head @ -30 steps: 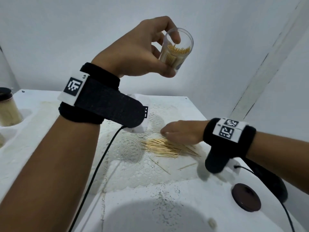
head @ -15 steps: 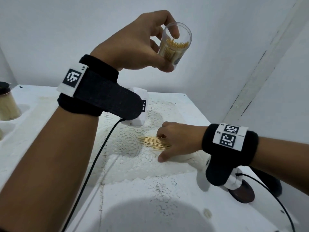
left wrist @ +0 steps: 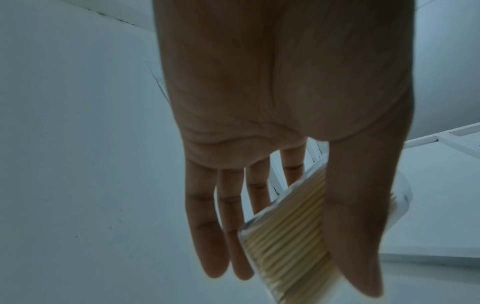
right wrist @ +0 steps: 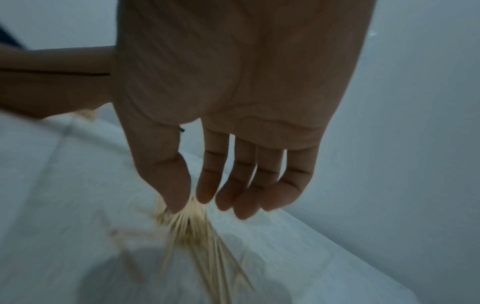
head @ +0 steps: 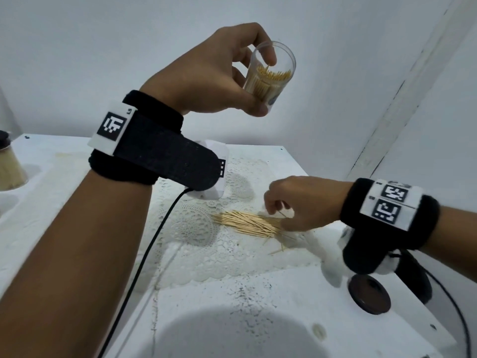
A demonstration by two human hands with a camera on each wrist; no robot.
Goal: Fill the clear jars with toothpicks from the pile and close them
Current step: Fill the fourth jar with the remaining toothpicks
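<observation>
Toothpicks [head: 249, 223] lie in a loose pile on the lace-patterned mat [head: 206, 244] covering the white bench [head: 232, 306], directly beneath the right hand [head: 304, 205], whose thumb and curled fingers pinch a small bunch at the pile's right end; the right wrist view shows the thumb [right wrist: 168, 174] and forefinger closing on the sticks, though blur hides how many are held. Well above the bench, the left hand [head: 206, 78] grips a clear jar [head: 271, 73] between thumb and fingers, the jar tilted, its open mouth facing up and to the right, with toothpick tips showing inside up to about half its height. The left wrist view shows the packed sticks [left wrist: 291, 242] through the jar's wall, with the thumb lying across it. A few stray sticks [head: 277, 250] rest just right of the pile. A dark round lid [head: 369, 294] sits on the bench near the right wrist, apart from the pile. At the far left edge stands a filled jar with a dark cap [head: 9, 166].
</observation>
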